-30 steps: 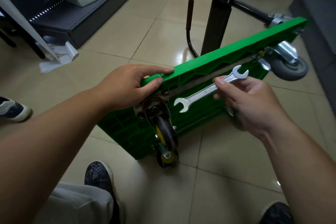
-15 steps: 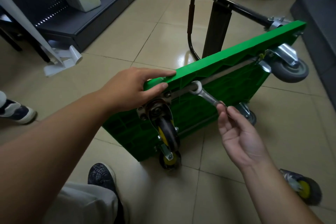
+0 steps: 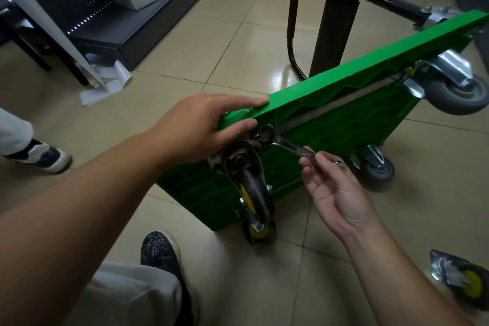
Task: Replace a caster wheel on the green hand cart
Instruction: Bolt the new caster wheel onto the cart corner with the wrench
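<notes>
Cart (image 3: 344,119) is tipped up on its long edge on the tiled floor (image 3: 185,61), underside facing me. My left hand (image 3: 201,127) grips the top edge right at the near corner, fingers over the top and thumb on the underside. My right hand (image 3: 336,188) is palm up and pinches the shaft of the wrench (image 3: 288,145) between thumb and fingertips.

The wrench's far head sits on a bolt at the mounting plate of the near caster (image 3: 254,190), the black one with the yellow hub, just below my left thumb. So the hands are apart, each clamped on its own thing.

There's a grey caster (image 3: 457,92) at the far top corner, and the black handle (image 3: 293,16) sticks out behind the deck. A loose spare caster (image 3: 460,280) lies on the floor off to my right, well apart from the cart.
</notes>
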`<state>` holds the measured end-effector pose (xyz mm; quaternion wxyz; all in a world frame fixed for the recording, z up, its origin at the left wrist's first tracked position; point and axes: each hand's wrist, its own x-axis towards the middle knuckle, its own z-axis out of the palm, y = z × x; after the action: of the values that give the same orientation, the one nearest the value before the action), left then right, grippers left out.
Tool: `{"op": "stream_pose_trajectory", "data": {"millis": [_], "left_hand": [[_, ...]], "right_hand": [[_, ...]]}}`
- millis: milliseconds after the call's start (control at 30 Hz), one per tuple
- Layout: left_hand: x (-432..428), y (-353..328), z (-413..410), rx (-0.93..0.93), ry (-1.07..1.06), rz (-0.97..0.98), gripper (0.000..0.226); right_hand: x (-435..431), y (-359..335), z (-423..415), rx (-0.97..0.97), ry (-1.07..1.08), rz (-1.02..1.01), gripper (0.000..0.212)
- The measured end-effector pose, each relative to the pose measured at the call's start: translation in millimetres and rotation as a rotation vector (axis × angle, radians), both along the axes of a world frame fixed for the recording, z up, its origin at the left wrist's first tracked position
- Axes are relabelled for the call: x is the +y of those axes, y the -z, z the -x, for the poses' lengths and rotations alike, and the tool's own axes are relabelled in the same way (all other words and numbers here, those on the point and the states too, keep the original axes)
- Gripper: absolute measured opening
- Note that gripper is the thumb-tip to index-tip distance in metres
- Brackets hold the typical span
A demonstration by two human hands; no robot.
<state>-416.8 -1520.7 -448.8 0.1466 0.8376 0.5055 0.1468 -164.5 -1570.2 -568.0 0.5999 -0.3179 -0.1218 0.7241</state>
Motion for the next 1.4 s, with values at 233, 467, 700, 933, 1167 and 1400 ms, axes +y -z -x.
{"op": "stream_pose_trajectory", "data": {"millis": [233,467,700,933,1167,1400], "left_hand": [[1,-1,-2,-0.023,-0.013,0.030,0.049],[3,1,-3,-0.033,0.004,0.029,0.052],[3,1,-1,-0.028,0.010,0.004,0.050],[3,1,-1,-0.008,-0.004,0.013,0.050],[4,2,0,-0.017,-0.015,0.045,0.050],[4,2,0,-0.023,-0.015,0.035,0.051]], "right_hand": [[14,18,7,0.067,-0.045,0.017,0.018],[20,42,18,0.170,-0.089,0.048,0.022],[26,61,27,0.286,-0.140,0.101,0.020],[24,64,46,0.361,-0.141,0.135,0.013],[25,62,51,0.380,-0.129,0.131,0.016],[45,17,4,-0.096,-0.077,-0.116,0.015]]}}
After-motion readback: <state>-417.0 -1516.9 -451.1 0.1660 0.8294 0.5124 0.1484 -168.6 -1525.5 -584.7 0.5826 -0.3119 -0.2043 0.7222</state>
